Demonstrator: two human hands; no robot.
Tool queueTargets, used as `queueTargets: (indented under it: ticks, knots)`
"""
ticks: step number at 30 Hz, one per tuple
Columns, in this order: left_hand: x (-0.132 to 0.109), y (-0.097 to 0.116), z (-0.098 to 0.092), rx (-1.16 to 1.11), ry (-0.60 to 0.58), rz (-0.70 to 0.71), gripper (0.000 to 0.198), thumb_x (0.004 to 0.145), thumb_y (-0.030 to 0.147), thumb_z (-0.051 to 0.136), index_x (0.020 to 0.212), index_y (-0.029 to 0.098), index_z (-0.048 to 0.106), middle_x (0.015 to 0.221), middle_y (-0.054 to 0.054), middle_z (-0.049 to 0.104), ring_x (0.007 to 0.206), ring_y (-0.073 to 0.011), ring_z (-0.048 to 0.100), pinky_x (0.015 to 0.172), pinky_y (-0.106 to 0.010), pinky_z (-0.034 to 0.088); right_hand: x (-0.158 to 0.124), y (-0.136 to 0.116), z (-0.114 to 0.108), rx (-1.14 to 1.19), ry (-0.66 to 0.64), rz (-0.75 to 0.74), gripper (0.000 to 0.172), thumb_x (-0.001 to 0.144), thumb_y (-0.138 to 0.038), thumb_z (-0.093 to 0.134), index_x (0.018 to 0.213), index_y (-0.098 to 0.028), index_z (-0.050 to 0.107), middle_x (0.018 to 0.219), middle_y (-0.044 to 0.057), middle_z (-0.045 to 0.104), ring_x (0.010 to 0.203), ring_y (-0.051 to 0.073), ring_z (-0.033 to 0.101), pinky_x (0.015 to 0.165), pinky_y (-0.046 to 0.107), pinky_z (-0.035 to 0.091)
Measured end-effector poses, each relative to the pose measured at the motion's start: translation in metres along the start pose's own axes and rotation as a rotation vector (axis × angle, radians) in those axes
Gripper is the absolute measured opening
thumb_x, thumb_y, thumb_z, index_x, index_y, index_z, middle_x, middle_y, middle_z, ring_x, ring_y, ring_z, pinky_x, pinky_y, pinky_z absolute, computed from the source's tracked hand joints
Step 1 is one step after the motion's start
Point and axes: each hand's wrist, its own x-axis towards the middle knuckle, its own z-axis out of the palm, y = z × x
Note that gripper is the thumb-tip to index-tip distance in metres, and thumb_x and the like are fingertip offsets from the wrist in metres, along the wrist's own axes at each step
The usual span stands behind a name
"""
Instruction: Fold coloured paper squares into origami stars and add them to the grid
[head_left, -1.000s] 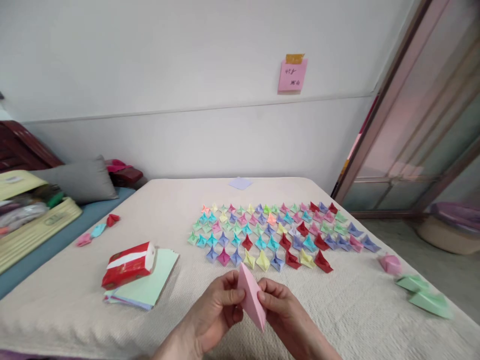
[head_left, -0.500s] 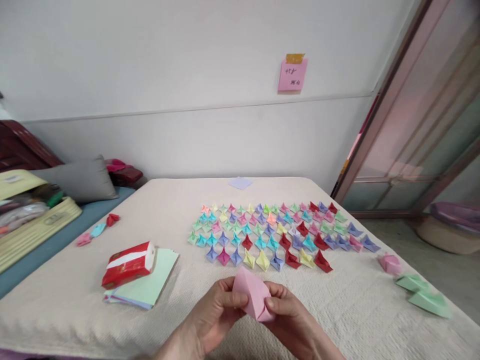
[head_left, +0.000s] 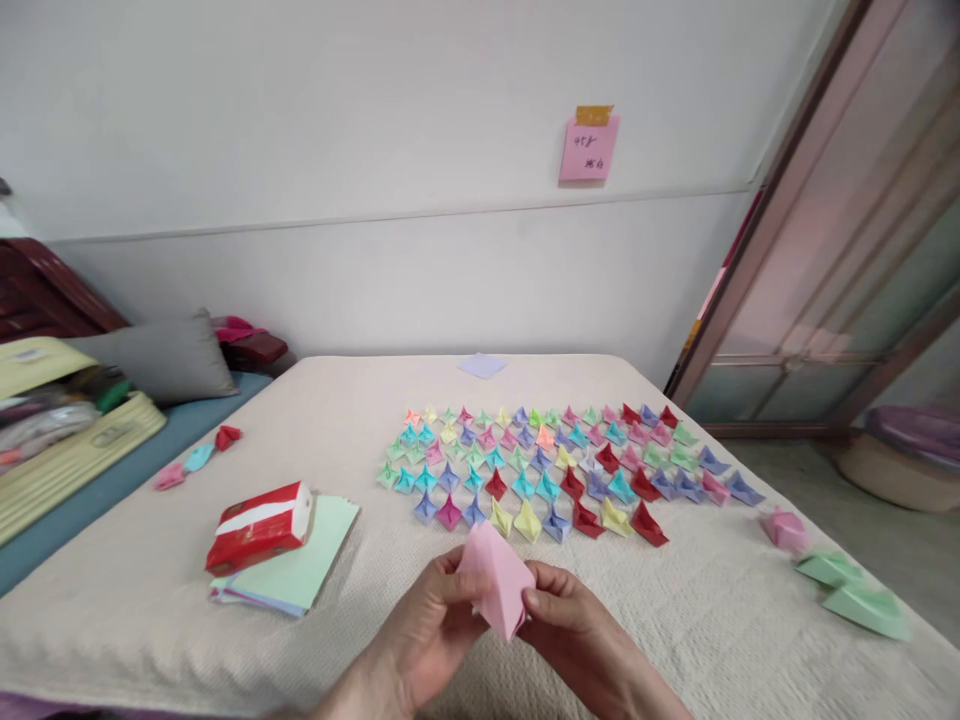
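Note:
A piece of folded pink paper [head_left: 498, 580] is held up between both hands, near the front of the bed. My left hand [head_left: 442, 612] pinches its left side, thumb on the near face. At its right edge my right hand [head_left: 564, 612] grips it between thumb and fingers. The paper has a pointed top and a crease down its middle; its underside is partly hidden. Just beyond the hands stand rows of small folded paper boats [head_left: 527, 521] in red, yellow, blue, green and pink.
Left, a red tissue pack [head_left: 259, 528] lies on a stack of coloured paper sheets [head_left: 326, 545]. Green paper boats [head_left: 866, 608] and a pink folded piece [head_left: 786, 529] sit near the right edge. A lilac sheet [head_left: 482, 366] lies at the back.
The pink paper has been turned and raised slightly in my hands. The open fold at its lower right now shows less, and its faces look flatter.

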Motion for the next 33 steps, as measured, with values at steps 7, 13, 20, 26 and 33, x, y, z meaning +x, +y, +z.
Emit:
queueTargets:
  ticks: [7,13,20,26,33]
  knots:
    - [-0.005,0.013,0.004,0.159,-0.077,-0.032,0.03,0.063,0.008,0.073,0.093,0.005,0.073,0.084,-0.011,0.07,0.078,-0.0179,0.06,0.074,-0.026,0.043,-0.004,-0.013,0.001,-0.377,0.009,-0.128,0.01,0.07,-0.025,0.076,0.067,-0.016,0.073,0.079,0.003,0.065,0.078,0.019,0.056,0.078,0.032,0.037]
    - [-0.008,0.019,0.004,0.421,-0.027,-0.024,0.029,0.07,0.017,0.075,0.097,0.008,0.072,0.084,-0.01,0.07,0.078,-0.0178,0.06,0.076,-0.027,0.043,-0.005,-0.025,0.003,-0.732,0.106,-0.214,0.016,0.067,-0.037,0.078,0.063,-0.022,0.076,0.087,0.002,0.055,0.086,0.023,0.051,0.08,0.035,0.036]
    - [-0.011,0.02,0.005,0.664,-0.08,-0.025,0.025,0.081,0.033,0.066,0.098,0.014,0.064,0.08,-0.002,0.062,0.067,-0.0118,0.052,0.061,-0.022,0.036,-0.004,-0.022,-0.003,-0.811,0.069,-0.168,0.029,0.069,-0.047,0.076,0.065,-0.018,0.075,0.063,0.0,0.051,0.061,0.016,0.045,0.059,0.03,0.032]
    - [-0.011,0.021,0.007,0.632,-0.143,0.057,0.024,0.077,0.027,0.069,0.097,0.014,0.062,0.085,-0.003,0.061,0.075,-0.0145,0.052,0.068,-0.024,0.037,-0.009,-0.023,0.004,-0.709,-0.003,-0.099,0.029,0.069,-0.045,0.076,0.065,-0.017,0.069,0.058,-0.003,0.048,0.058,0.014,0.042,0.056,0.028,0.028]
    - [-0.011,0.024,0.008,0.894,0.009,0.283,0.011,0.07,0.021,0.075,0.068,0.015,0.067,0.091,-0.003,0.056,0.089,-0.0188,0.052,0.074,-0.024,0.037,-0.009,-0.019,0.007,-0.856,0.083,-0.351,0.026,0.073,-0.044,0.073,0.067,-0.019,0.069,0.086,0.005,0.06,0.079,0.022,0.055,0.068,0.032,0.041]
